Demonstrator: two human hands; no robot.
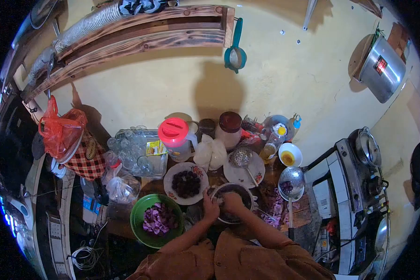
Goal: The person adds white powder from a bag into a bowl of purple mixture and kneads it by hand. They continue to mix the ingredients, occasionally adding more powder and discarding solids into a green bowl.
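Apparently dark pieces [186, 185] are already plated, purple chunks [157, 219] sit unplated, left hand [211, 208] and right hand [232, 203] at the pot [252, 199], grips unclear.

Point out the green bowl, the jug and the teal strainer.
Green bowl [136, 222]: head view, on the bare inner wall at its left side.
Jug [174, 131]: head view, on its lid.
Teal strainer [236, 43]: head view, on its handle.
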